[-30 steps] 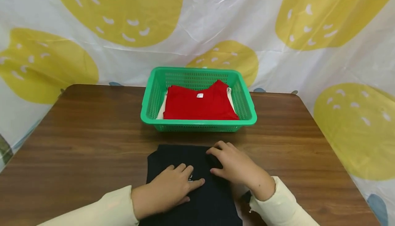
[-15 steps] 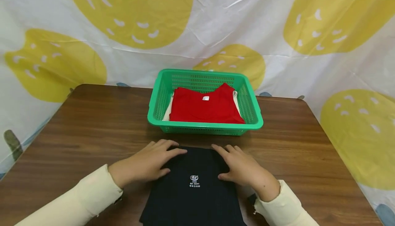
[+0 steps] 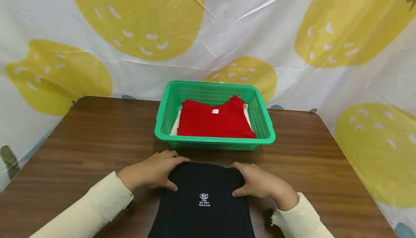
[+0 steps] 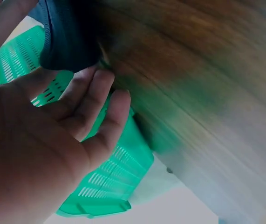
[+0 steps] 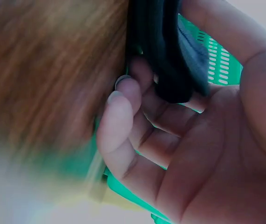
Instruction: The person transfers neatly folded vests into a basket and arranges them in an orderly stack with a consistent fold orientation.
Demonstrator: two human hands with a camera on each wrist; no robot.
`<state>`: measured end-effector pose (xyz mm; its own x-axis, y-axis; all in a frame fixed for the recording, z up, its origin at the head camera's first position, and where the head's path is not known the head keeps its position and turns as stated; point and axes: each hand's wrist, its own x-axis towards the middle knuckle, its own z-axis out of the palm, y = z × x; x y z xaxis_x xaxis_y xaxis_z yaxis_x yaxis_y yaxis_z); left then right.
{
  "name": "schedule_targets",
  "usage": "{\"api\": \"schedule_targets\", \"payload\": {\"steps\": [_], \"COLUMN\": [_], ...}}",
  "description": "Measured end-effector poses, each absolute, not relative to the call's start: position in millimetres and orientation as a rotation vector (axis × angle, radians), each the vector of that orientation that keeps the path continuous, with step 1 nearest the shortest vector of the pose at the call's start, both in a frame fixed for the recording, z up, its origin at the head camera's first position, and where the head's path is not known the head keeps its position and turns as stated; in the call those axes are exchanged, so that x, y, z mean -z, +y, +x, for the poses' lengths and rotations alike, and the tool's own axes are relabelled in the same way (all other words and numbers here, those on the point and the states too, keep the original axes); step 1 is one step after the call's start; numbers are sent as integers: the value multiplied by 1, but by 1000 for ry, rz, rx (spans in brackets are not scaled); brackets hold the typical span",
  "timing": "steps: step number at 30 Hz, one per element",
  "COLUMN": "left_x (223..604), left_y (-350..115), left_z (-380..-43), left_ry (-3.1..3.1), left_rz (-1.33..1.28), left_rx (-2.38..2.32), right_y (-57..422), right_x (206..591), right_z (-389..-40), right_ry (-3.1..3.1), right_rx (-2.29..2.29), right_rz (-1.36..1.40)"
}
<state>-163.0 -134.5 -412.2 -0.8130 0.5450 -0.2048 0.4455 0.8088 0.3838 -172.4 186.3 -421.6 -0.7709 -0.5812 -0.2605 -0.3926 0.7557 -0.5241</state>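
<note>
A folded black shirt [image 3: 221,191] with a small white print lies in front of me in the head view. My left hand [image 3: 154,171] grips its far left corner, thumb on top and the other fingers past the edge. At the far right corner my right hand [image 3: 260,182] holds it the same way. In the left wrist view, the folded edge of the shirt [image 4: 70,39] sits between thumb and curled fingers. The right wrist view shows layers of the shirt [image 5: 165,56] inside the curve of the right hand [image 5: 202,140].
Just beyond the shirt stands a green plastic basket [image 3: 214,140] on the brown wooden table [image 3: 107,137]. Inside it a folded red garment [image 3: 211,122] lies over a cream cloth [image 3: 176,126]. A white sheet with yellow fruit shapes [image 3: 136,10] hangs behind.
My left hand has left the middle of the shirt for its far left corner, uncovering the print. The right hand has closed round the right corner, and the top has narrowed.
</note>
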Motion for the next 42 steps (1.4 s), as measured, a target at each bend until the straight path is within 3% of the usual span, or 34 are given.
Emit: {"api": "schedule_targets", "payload": {"steps": [11, 22, 32, 42], "left_x": [418, 420, 414, 413], "left_y": [-134, -139, -137, -137], "left_z": [-163, -164, -157, -148], "left_ry": [2674, 2641, 2507, 2356], "left_rz": [688, 828, 873, 758], "left_rx": [-508, -549, -736, -653], "right_y": [188, 193, 194, 194], "right_x": [420, 420, 412, 415], "right_z": [-176, -174, -171, -166], "right_ry": [2488, 2400, 2173, 2240], "right_rx": [601, 629, 872, 648], "right_rz": [-932, -1024, -838, -802]}}
